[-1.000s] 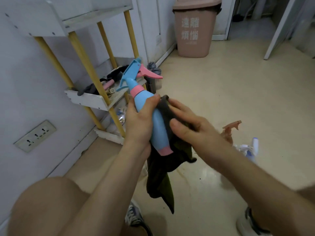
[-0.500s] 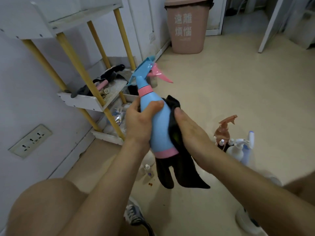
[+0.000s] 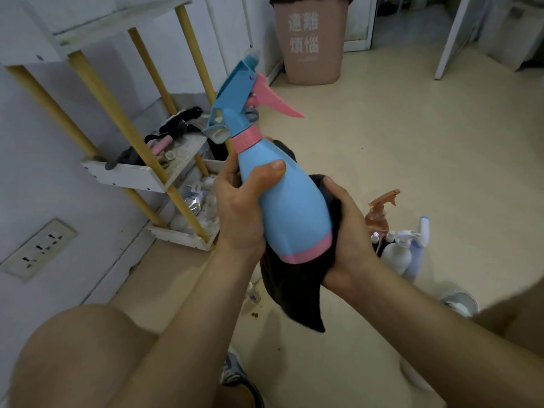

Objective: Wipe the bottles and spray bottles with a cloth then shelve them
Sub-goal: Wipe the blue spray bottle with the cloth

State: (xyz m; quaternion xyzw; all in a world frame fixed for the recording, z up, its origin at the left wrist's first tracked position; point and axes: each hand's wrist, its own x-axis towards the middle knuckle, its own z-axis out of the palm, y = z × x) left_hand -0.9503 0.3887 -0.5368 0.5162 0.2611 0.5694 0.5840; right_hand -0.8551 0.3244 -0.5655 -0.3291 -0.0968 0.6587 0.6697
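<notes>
Through the head camera, my only view, I see the blue spray bottle held up in mid-air at the centre of the frame. It is tilted, with its pink trigger pointing toward 1 o'clock and its pink base band toward 5 o'clock. The left hand grips the bottle's upper body from the 9 o'clock side, its thumb laid across the front and the fingers curled round behind. The right hand comes in from 4 o'clock and clasps the dark cloth against the bottle's lower flank. Its thumb tip shows above the fabric and its fingers are hidden behind it, while the loose end of the cloth hangs below the base toward 6 o'clock. I judge this to be the wiping step on this one bottle, with shelving not yet begun. The shelf stands against the wall at 9 to 10 o'clock, its middle tier cluttered with dark items. On the floor at 3 to 4 o'clock waits a cluster of an amber spray bottle and white bottles. To my eye they are not yet wiped. The next move, I think, calls for turning the bottle in the left hand so the cloth reaches the far side and neck. After that it can go to a free spot on the shelf.
</notes>
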